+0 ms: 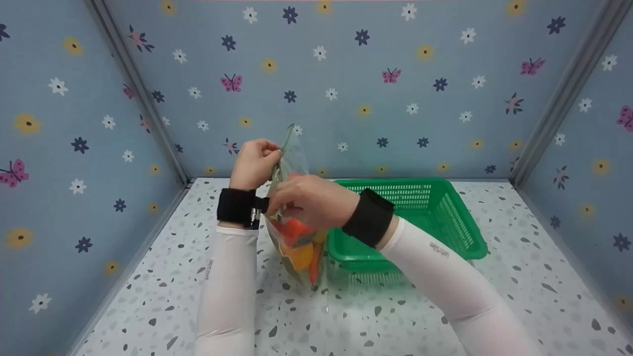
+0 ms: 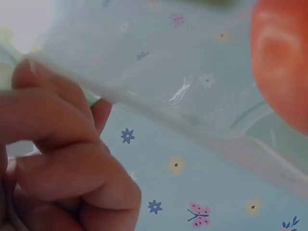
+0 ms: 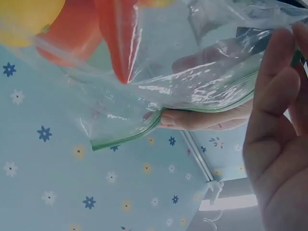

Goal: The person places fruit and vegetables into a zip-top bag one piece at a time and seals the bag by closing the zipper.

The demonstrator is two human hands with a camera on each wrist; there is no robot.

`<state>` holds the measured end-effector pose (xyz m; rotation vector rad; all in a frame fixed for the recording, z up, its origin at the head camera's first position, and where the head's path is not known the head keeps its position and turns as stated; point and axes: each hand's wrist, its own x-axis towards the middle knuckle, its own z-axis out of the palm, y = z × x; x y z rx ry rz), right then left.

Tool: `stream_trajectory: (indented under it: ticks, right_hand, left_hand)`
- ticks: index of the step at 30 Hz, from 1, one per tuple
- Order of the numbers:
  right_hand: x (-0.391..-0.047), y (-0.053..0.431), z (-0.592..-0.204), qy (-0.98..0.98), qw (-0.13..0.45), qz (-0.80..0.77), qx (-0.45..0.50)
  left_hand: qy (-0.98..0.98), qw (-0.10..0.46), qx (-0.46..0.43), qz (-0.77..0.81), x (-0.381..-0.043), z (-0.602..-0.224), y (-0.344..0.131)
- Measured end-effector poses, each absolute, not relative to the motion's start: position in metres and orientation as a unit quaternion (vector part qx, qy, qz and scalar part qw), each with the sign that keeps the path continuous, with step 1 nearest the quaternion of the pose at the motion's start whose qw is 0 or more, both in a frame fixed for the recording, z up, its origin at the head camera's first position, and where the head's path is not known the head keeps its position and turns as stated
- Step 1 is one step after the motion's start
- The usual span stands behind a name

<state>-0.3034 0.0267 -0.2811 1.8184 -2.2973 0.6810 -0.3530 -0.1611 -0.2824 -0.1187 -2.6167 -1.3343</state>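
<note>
A clear plastic zip bag (image 1: pixel 297 157) with a green zip strip (image 3: pixel 115 143) stands upright on the table. Through its wall show a red rounded piece (image 1: pixel 295 228), a yellow-orange piece (image 1: pixel 299 257) and a slim, pointed orange piece (image 1: pixel 314 267), all looking like vegetables. My left hand (image 1: pixel 253 165) pinches the bag's top edge near its far end. Closer to me, my right hand (image 1: pixel 316 200) pinches the same edge, its fingertips partly hidden in the head view. In the right wrist view, the strip runs between both hands.
A green perforated plastic basket (image 1: pixel 465 222) stands just right of the bag, partly beneath my right forearm. The speckled white table (image 1: pixel 163 296) is bounded by flower-patterned walls (image 1: pixel 346 64) at the back and both sides.
</note>
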Motion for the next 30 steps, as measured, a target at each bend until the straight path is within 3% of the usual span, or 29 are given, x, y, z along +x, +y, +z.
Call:
stream_trajectory:
  ticks: [9, 16, 20, 24, 30]
  right_hand:
    - [-0.31, 0.019, -0.28, -0.742, 0.115, 0.292, 0.592]
    - [-0.315, 0.006, -0.284, -0.759, 0.151, 0.348, 0.529]
    - [-0.316, -0.003, -0.286, -0.771, 0.175, 0.366, 0.491]
    - [-0.315, -0.01, -0.285, -0.785, 0.188, 0.377, 0.454]
    - [-0.316, -0.017, -0.287, -0.784, 0.2, 0.398, 0.433]
  left_hand:
    - [-0.865, 0.131, -0.065, -0.48, -0.348, -0.287, -0.174]
    - [-0.807, 0.152, -0.121, -0.558, -0.324, -0.303, -0.183]
    - [-0.768, 0.237, -0.152, -0.575, -0.301, -0.312, -0.178]
    - [-0.789, 0.347, -0.14, -0.487, -0.281, -0.319, -0.172]
    - [-0.804, 0.453, -0.1, -0.372, -0.27, -0.325, -0.164]
